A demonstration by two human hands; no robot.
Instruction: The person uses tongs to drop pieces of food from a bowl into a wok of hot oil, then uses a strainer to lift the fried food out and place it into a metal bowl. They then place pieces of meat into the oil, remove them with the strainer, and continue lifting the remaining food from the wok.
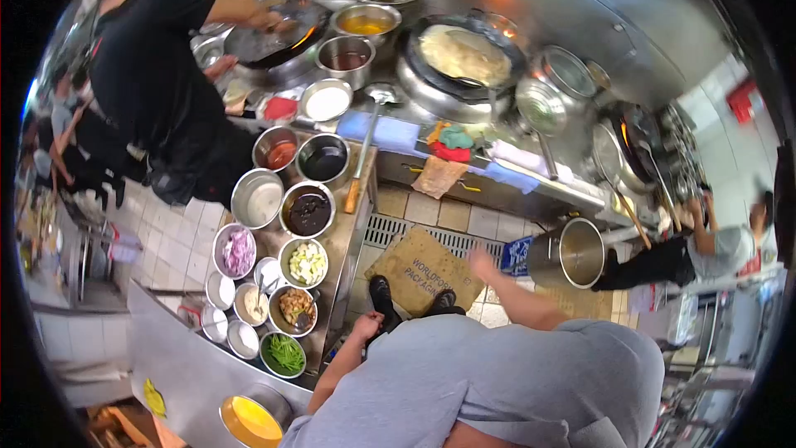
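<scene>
My left hand (367, 327) hangs low beside the prep table's edge, its fingers curled in with nothing visible in them. My right hand (481, 265) is over the floor, in front of my body, smeared by motion; its fingers do not show clearly. Nearest the left hand stand metal bowls of cooked-looking brown pieces (297, 310), pale green chopped vegetable (303, 263) and cut green vegetable (283, 354). A long ladle (361, 149) with a wooden handle lies along the table. Ahead, a large wok (464, 54) holds pale, cloudy liquid.
Under my feet lies flattened cardboard (424, 270). A tall steel pot (570, 255) stands on the right. At the left wok (278, 37) a person in black (157, 75) works. Another person in grey (730, 242) is far right. Folded cloths (450, 141) lie on the stove's front edge.
</scene>
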